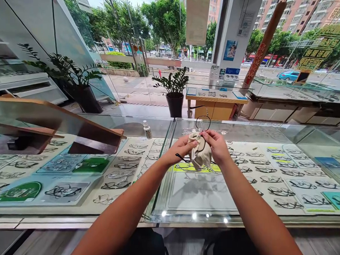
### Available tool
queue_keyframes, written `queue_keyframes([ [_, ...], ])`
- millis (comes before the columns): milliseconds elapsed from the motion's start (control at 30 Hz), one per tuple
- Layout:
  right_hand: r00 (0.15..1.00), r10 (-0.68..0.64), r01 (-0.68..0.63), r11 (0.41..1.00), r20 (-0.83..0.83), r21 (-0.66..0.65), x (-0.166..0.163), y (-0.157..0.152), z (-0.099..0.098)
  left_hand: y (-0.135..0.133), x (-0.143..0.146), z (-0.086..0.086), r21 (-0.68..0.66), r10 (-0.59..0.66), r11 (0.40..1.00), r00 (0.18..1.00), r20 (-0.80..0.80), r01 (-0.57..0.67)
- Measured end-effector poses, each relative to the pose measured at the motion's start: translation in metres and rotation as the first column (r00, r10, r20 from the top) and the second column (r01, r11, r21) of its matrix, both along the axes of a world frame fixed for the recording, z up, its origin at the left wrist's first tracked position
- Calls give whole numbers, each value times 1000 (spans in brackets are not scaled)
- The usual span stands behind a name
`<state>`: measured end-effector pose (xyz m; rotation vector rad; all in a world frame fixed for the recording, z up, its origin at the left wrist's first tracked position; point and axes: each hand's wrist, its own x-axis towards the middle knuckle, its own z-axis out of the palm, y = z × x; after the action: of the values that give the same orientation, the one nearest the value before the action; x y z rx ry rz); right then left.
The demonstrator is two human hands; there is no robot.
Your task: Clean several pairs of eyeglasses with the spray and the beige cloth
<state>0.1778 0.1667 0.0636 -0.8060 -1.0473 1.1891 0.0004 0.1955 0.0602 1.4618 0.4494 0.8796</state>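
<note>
A pair of dark-rimmed eyeglasses (pixel 203 123) is held up over the glass counter, with one round lens pointing away from me and the temples spread. My left hand (pixel 182 147) is closed on a beige cloth (pixel 200 161), which wraps the nearer lens and hangs below it. My right hand (pixel 216 144) pinches the frame near its middle, thumb and fingers together, touching the cloth's right edge. Folds of cloth cover part of the nearer rim. One dark temple tip sticks out under my left hand.
Under the glass countertop (pixel 189 212) lie rows of eyeglasses (pixel 280 191). A small white bottle (pixel 147 129) stands on the counter to the left, near a tilted wood-edged board or mirror (pixel 95 137). Beyond the counter are a potted plant (pixel 175 103) and a display table (pixel 217 99).
</note>
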Motion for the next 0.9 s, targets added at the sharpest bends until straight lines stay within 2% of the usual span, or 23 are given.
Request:
queue_keyframes([
  [100, 999, -1, 0, 1000, -37, -16, -1, 1, 0, -5, 1, 0, -41, -13, 999, 1000, -2, 13],
  [333, 996, 33, -33, 999, -85, -9, -11, 2, -6, -15, 14, 3, 33, 142, 989, 988, 54, -144],
  [400, 996, 33, -34, 999, -78, -12, -11, 2, -6, -11, 11, 4, 36, 120, 992, 992, 44, -122],
  [567, 998, 25, -28, 999, -61, -41, -7, 2, -5, -1, -8, 7, 35, -28, 999, 995, -100, 32],
  [667, 997, 3, -6, 999, -72, -34, -7, 3, -6, -1, -11, 8, 42, -37, 998, 992, -119, 42],
  [800, 997, 8, -9, 1000, -80, -23, -13, 3, -10, -5, -1, 6, 13, 36, 999, 998, -44, -36],
  [900, 997, -3, 3, 1000, -74, 0, -17, 2, -11, -5, 4, 4, 72, 149, 987, 988, -27, -147],
])
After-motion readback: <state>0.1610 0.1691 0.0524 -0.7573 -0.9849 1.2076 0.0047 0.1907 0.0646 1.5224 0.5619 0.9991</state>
